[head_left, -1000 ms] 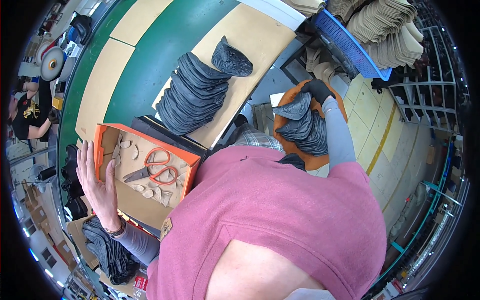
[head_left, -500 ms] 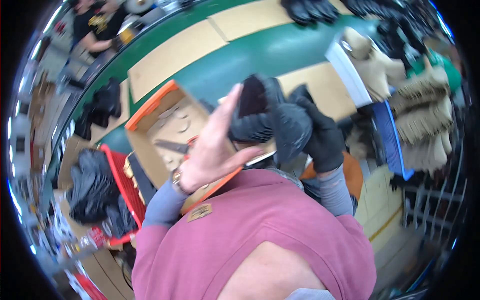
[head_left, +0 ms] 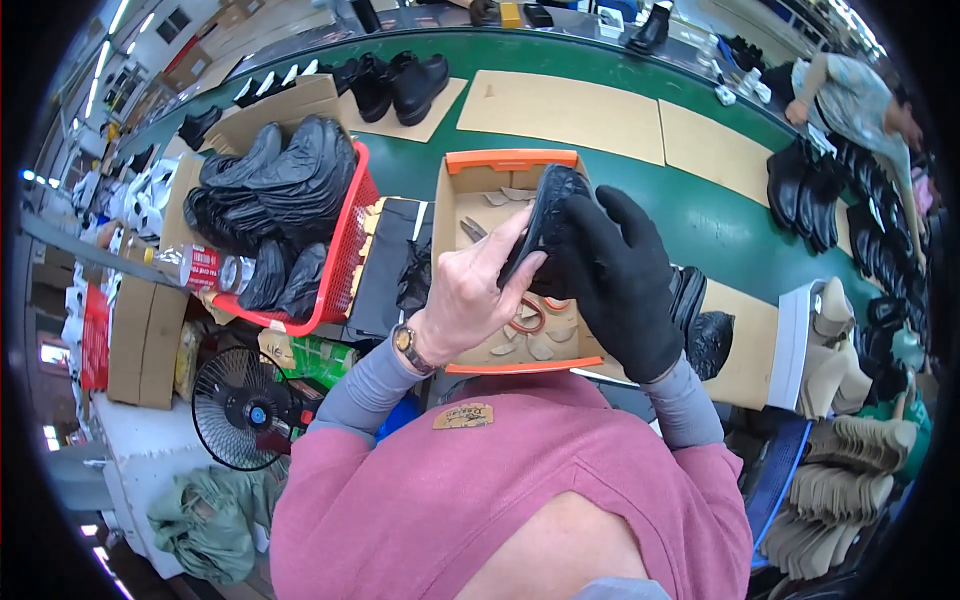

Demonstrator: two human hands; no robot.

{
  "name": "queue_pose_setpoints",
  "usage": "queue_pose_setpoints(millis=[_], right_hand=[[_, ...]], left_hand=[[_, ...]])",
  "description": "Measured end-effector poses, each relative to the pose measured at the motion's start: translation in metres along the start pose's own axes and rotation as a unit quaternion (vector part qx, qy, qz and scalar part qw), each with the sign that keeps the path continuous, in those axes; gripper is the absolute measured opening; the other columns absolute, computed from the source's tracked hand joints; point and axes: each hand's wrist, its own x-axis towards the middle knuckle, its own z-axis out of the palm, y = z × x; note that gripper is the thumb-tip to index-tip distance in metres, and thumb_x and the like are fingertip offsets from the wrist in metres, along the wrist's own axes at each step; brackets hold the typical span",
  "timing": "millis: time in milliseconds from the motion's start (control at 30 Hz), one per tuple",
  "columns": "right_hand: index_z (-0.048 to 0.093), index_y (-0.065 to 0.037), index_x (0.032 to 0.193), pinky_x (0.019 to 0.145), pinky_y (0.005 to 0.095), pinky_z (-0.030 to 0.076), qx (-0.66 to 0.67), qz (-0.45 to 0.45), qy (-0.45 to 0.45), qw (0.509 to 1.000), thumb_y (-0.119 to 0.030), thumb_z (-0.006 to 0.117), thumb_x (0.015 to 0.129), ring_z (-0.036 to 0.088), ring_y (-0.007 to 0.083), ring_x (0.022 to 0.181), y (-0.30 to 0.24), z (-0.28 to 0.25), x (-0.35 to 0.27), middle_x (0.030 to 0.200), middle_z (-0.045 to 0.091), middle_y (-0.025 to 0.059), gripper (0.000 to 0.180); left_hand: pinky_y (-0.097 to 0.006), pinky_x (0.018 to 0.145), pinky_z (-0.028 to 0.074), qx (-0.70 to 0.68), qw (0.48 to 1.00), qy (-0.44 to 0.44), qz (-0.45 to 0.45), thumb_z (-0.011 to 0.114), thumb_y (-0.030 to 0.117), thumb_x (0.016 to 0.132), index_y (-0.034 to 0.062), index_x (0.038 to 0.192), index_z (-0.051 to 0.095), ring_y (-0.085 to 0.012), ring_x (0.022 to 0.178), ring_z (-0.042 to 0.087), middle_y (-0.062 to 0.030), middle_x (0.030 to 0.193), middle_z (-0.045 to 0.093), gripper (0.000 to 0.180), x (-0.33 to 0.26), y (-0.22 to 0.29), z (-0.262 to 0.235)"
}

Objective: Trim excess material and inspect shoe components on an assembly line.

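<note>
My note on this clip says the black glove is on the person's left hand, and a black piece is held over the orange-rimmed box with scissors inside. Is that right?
Not quite: the head view shows the black glove on the right hand. The black piece is held over the orange-rimmed box with scissors inside.

The person wears a soft, dusty-pink top [head_left: 510,440] with a deep neckline, a stitched seam curving across the front, and a small tan patch [head_left: 463,416] with dark lettering on it. Close-fitting grey sleeves [head_left: 360,405] show beyond the wide pink ones and run down to the wrists. The left hand [head_left: 478,292] is bare, with a round-faced, dark and gold-toned watch [head_left: 408,347] at its wrist, while a matte black glove [head_left: 640,315] covers the right hand [head_left: 630,285], fingers included.
</note>
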Motion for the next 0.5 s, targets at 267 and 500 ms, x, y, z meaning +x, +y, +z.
queue_pose_setpoints(millis=[267, 500], right_hand=[[0.062, -0.008, 0.107, 0.079, 0.0403, 0.048, -0.031, -0.019, -0.076, 0.996, -0.009, 0.074, 0.072, 0.059, 0.0332, 0.092, 0.001, 0.025, 0.018, 0.106, 0.058, 0.0168, 0.037], [0.061, -0.005, 0.102, 0.084, 0.0411, 0.046, -0.107, -0.060, 0.018, 0.992, -0.007, 0.074, 0.070, 0.057, 0.0325, 0.097, -0.020, 0.024, 0.019, 0.106, 0.057, 0.0148, 0.034]], left_hand=[[-0.037, 0.060, 0.053, 0.122, 0.991, -0.045, 0.009, 0.065, 0.002, 0.081, -0.0029, 0.126, 0.052, -0.0302, 0.074, 0.065, -0.0158, 0.087, 0.061, 0.047, -0.024, -0.009, -0.008], [-0.038, 0.061, 0.053, 0.115, 0.993, -0.018, 0.031, 0.064, 0.000, 0.080, -0.0043, 0.127, 0.051, -0.0314, 0.073, 0.065, -0.0177, 0.086, 0.061, 0.049, -0.029, -0.006, -0.006]])
